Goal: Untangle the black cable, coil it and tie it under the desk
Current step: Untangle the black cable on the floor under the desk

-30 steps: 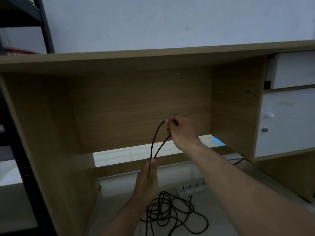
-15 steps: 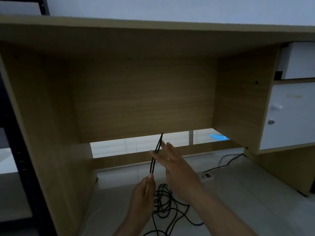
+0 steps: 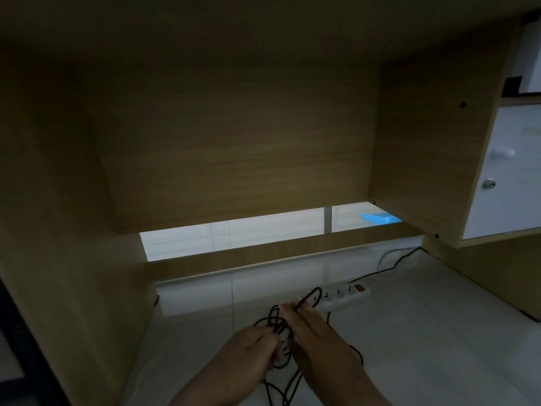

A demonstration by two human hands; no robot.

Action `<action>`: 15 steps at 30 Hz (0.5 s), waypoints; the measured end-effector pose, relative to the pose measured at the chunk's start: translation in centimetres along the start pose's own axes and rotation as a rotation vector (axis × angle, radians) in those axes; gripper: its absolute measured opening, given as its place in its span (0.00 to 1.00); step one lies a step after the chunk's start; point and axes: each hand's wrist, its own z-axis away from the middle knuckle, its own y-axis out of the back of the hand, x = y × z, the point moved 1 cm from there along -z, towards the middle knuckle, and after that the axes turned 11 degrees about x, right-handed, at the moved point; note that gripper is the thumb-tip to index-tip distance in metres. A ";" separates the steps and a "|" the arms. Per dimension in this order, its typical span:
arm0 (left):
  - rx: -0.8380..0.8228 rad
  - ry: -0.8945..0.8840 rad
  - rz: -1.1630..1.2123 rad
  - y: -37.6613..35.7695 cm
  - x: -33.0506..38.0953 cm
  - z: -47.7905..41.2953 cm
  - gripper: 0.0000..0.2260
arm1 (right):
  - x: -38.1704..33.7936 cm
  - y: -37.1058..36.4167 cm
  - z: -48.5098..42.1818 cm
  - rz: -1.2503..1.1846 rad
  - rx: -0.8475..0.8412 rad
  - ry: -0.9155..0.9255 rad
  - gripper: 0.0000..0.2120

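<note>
The black cable (image 3: 273, 316) lies in a loose tangle on the pale floor under the wooden desk (image 3: 240, 136). My left hand (image 3: 248, 351) is closed around a bunch of its strands low in the middle. My right hand (image 3: 314, 326) pinches a folded loop of the same cable, whose end (image 3: 314, 293) sticks up past my fingertips toward the power strip. Both hands sit close together just above the floor. More loops run out below my wrists toward the bottom edge.
A white power strip (image 3: 347, 293) with a red switch lies on the floor just behind my hands, its leads (image 3: 395, 260) running to the back right. White cabinet doors (image 3: 506, 174) are at right. The desk's side panel (image 3: 58, 230) stands at left.
My hands have dropped from in front of the back panel to just above the floor. The view has moved in under the desktop. My right hand, open half a second ago, now pinches the loop.
</note>
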 end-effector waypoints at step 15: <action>0.230 -0.315 -0.072 1.7 0.7 0.2 0.12 | 1.0 2.1 -1.0 0.133 0.261 -0.167 0.12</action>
